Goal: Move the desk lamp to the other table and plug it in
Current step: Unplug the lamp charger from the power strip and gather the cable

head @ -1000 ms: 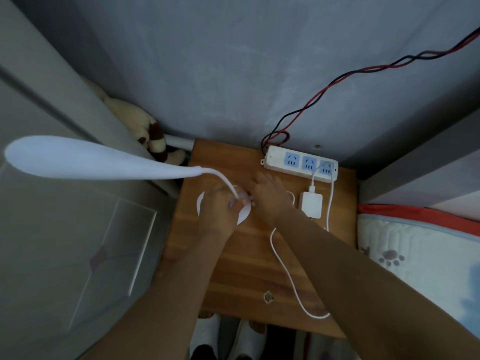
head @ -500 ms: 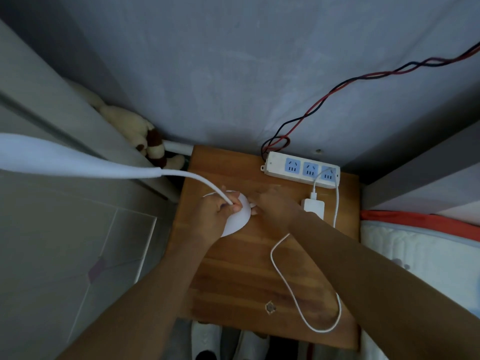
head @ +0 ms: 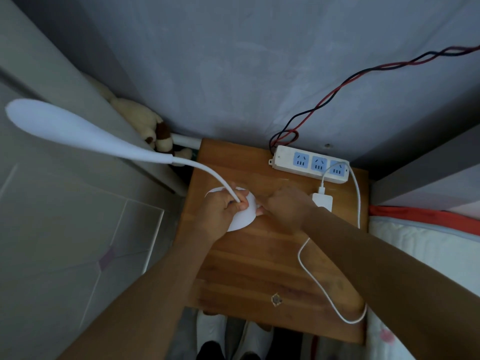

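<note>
The desk lamp (head: 241, 216) sits on the small wooden table (head: 259, 268), near its left edge. The left hand (head: 220, 211) is closed around the bottom of the thin neck. The right hand (head: 285, 206) pinches at the side of the round base — I cannot tell what it holds. The long lamp head (head: 78, 131) sticks far out to the left, close to the grey cupboard (head: 65, 229), so it could bump. The white cord (head: 319, 281) loops off the front edge and could snag. The power strip (head: 309, 165) has two free holes.
</note>
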The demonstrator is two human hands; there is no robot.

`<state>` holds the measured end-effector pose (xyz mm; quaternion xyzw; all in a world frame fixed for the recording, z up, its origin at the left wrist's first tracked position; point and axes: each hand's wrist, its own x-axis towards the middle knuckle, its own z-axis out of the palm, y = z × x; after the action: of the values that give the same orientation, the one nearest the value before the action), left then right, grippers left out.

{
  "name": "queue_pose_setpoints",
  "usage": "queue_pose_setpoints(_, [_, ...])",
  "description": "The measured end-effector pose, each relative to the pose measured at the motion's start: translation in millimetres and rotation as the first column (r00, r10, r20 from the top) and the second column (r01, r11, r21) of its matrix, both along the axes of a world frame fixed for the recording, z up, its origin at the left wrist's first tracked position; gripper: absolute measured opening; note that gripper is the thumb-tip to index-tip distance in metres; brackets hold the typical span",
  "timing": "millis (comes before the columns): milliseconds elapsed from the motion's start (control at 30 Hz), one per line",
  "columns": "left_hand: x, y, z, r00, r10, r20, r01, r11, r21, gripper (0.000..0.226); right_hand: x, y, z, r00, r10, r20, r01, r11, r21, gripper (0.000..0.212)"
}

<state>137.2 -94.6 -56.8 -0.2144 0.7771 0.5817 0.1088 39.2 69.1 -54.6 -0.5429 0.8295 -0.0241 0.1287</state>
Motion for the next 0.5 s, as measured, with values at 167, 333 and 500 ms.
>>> queue_pose_setpoints(167, [3,1,3,0.999,-0.032,-0.005,0.032,0.999,-0.001,0.021,3,0,0,1.000,-0.021,0.022,0.019,0.997,0.075,0.033])
queue_pose_setpoints(333, [4,2,6,0.999,-0.032,-0.015,0.032,0.999,0.001,0.021,15,5,-1,0.998,-0.067,-0.019,0.069,0.993,0.099,0.023])
queue_pose_setpoints(500, [5,4,5,0.996,-0.094,0.001,0.094,0.995,-0.044,0.019,20,8,-3,1.000,-0.005,-0.018,0.006,0.997,0.077,0.031])
